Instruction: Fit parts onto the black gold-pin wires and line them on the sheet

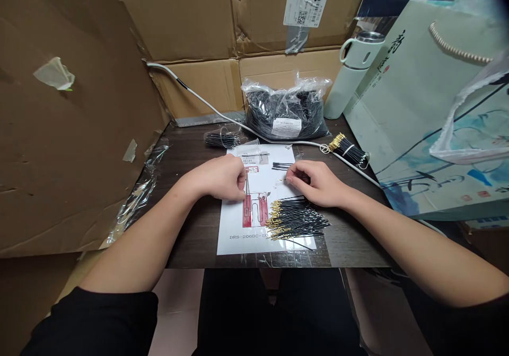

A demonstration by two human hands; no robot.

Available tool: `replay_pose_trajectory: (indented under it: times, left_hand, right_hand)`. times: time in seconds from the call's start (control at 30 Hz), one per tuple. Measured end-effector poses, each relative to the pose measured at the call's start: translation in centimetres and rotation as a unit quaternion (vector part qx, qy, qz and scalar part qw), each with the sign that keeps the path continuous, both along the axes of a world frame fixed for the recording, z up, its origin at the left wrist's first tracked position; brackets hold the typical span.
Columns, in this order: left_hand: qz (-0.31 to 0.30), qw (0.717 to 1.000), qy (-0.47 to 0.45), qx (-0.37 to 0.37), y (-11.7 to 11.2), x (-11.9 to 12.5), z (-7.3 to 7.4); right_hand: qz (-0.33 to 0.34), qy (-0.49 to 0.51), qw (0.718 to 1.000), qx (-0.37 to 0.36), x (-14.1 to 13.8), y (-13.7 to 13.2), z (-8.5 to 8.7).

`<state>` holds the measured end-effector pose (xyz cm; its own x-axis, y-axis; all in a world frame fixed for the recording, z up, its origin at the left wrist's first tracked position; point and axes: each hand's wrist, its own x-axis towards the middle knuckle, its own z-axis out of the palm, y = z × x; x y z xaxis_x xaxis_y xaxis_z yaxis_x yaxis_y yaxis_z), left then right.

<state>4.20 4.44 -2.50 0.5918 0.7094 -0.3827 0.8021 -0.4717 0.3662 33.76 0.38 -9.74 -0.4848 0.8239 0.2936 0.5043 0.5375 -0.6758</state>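
My left hand [227, 178] is closed over the left part of a white printed sheet [228, 242]. Its fingertips are pinched beside a thin upright strip, and what they hold is hidden. Below them lies a red-and-white printed figure [247, 218]. My right hand [318, 182] is closed in a pinch at the sheet's right edge, with a tiny thin end showing at the fingertips. Just beneath it spreads a pile of short black cables with gold connectors [298, 219]. A few black thin pieces [280, 166] lie left of the right hand.
Behind the sheet stand a clear bag of black cables [284, 112] and a smaller bundle [222, 140]. A tied gold-ended cable bundle [350, 149], a white cord [207, 101], a pale bottle [348, 80] and a paper bag [429, 107] are nearby. Cardboard walls [186, 17] enclose the table.
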Motion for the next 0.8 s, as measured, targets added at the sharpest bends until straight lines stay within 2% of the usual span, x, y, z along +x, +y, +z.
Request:
replay_pose_trajectory:
  times: [0.17, 0.3, 0.43, 0.63, 0.8]
  left_hand:
    - [0.003, 0.998, -0.043, 0.038, 0.5, -0.5, -0.2]
    - [0.039, 0.985, -0.168, 0.025, 0.2, 0.4, -0.5]
    - [0.141, 0.926, -0.347, -0.055, -0.5, 2.3, -2.2]
    - [0.194, 0.862, -0.445, -0.142, -0.6, 4.0, -5.7]
    - [0.157, 0.876, -0.444, -0.103, -0.4, 4.0, -6.8]
  right_hand:
    - [0.000, -0.003, 1.000, 0.000, 0.1, 0.0, 0.0]
    - [-0.001, 0.003, 1.000, 0.004, 0.0, 0.0, 0.1]
    - [-0.011, 0.031, 0.999, 0.020, -0.1, -0.2, 0.2]
    - [-0.019, 0.058, 0.997, 0.042, -0.2, -0.4, 0.3]
    - [-0.029, 0.047, 0.997, 0.060, -0.2, -0.3, 0.1]
